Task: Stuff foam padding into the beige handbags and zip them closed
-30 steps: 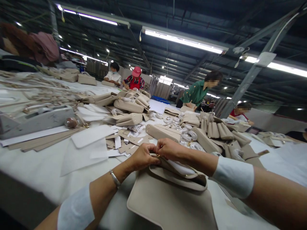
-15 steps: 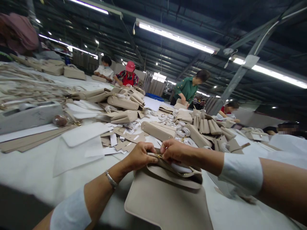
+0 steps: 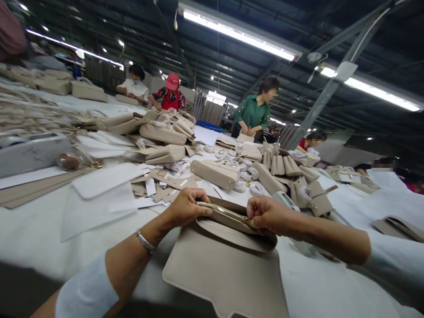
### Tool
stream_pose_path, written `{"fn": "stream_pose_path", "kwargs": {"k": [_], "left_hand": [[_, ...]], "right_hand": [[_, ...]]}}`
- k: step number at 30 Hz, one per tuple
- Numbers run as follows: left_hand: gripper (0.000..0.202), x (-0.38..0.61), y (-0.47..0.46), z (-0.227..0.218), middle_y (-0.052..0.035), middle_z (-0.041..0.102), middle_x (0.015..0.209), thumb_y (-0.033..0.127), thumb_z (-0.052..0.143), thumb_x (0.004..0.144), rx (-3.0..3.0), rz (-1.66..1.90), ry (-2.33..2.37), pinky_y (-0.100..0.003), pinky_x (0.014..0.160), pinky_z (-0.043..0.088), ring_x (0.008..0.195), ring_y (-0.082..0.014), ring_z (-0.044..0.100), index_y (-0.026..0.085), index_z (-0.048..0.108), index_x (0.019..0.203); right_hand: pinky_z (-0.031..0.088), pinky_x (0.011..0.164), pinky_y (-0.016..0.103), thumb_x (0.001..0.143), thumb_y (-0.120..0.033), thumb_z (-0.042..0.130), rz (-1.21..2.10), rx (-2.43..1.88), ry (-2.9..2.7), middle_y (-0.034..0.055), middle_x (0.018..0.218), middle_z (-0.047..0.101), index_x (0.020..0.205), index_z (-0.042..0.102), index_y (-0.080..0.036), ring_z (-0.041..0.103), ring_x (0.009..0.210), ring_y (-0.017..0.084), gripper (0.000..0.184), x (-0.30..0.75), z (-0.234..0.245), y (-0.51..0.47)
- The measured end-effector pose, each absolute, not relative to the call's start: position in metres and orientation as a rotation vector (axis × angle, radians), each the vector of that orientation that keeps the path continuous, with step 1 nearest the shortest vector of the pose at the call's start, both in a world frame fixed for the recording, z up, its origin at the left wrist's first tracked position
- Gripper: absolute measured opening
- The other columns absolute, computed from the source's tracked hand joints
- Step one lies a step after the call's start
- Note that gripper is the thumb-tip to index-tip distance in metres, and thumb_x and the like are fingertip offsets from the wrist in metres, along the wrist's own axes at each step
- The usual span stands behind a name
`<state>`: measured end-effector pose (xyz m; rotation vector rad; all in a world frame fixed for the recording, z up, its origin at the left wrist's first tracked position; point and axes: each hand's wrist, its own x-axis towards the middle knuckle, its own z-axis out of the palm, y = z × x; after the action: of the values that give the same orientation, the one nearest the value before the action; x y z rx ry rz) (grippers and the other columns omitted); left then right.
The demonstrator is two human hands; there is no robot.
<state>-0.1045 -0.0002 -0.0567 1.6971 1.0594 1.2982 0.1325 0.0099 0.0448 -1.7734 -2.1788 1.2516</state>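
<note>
A beige handbag lies in front of me, its wide flap folded out toward me. Along its mouth a gold-toothed zipper runs closed from the left end to the slider near the right end. My left hand pinches the bag's mouth at the zipper's left end, thumb on top. My right hand is closed at the zipper's gold slider, its fingers on the pull; the pull itself is mostly covered. The bag's inside is hidden.
Beyond the bag lie beige scraps and white sheets. Several finished-looking bags and wrapped straps are heaped behind. A grey tape dispenser stands left. Co-workers, one in a green shirt, are across the table.
My right hand has moved right along the bag's mouth, drawing the zipper slider with it, and the gap has closed. My left hand stays at the left end. The view has shifted slightly.
</note>
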Motion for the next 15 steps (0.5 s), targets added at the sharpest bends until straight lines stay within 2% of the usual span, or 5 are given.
{"fn": "stream_pose_path", "kwargs": {"k": [3, 8, 12, 15], "left_hand": [[0.018, -0.106, 0.002, -0.058, 0.0008, 0.059, 0.066, 0.025, 0.075, 0.064, 1.739, 1.305, 1.071, -0.022, 0.058, 0.039, 0.062, -0.0115, 0.051, 0.013, 0.063, 0.065], [0.015, -0.108, 0.004, -0.054, -0.0022, 0.059, 0.081, 0.025, 0.074, 0.066, 1.888, 1.374, 0.976, -0.026, 0.075, 0.042, 0.080, -0.0157, 0.055, 0.014, 0.064, 0.064], [0.014, -0.108, 0.003, -0.052, -0.0026, 0.059, 0.083, 0.024, 0.074, 0.067, 1.903, 1.364, 0.951, -0.027, 0.077, 0.041, 0.083, -0.0167, 0.055, 0.015, 0.064, 0.064], [0.016, -0.110, 0.004, -0.054, -0.0019, 0.059, 0.080, 0.027, 0.073, 0.068, 1.896, 1.301, 0.941, -0.027, 0.075, 0.041, 0.080, -0.0162, 0.055, 0.015, 0.063, 0.065]], "right_hand": [[0.023, 0.031, 0.014, 0.064, -0.009, 0.053, 1.218, -1.853, -2.218, -0.0066, 0.042, 0.052, 0.074, 0.047, -0.019, 0.039, 0.033, 0.006, 0.016, 0.145, 0.052, 0.011], [0.024, 0.030, 0.015, 0.063, -0.011, 0.053, 1.233, -1.906, -2.202, -0.0064, 0.046, 0.055, 0.076, 0.046, -0.019, 0.038, 0.033, 0.006, 0.016, 0.166, 0.057, 0.006], [0.024, 0.030, 0.016, 0.066, -0.017, 0.056, 1.352, -1.856, -2.095, -0.0060, 0.049, 0.055, 0.077, 0.043, -0.019, 0.038, 0.033, 0.006, 0.017, 0.186, 0.053, -0.006], [0.029, 0.034, 0.017, 0.070, -0.025, 0.059, 1.403, -1.746, -2.086, -0.0061, 0.053, 0.055, 0.081, 0.042, -0.020, 0.039, 0.037, 0.006, 0.020, 0.200, 0.047, -0.009]]}}
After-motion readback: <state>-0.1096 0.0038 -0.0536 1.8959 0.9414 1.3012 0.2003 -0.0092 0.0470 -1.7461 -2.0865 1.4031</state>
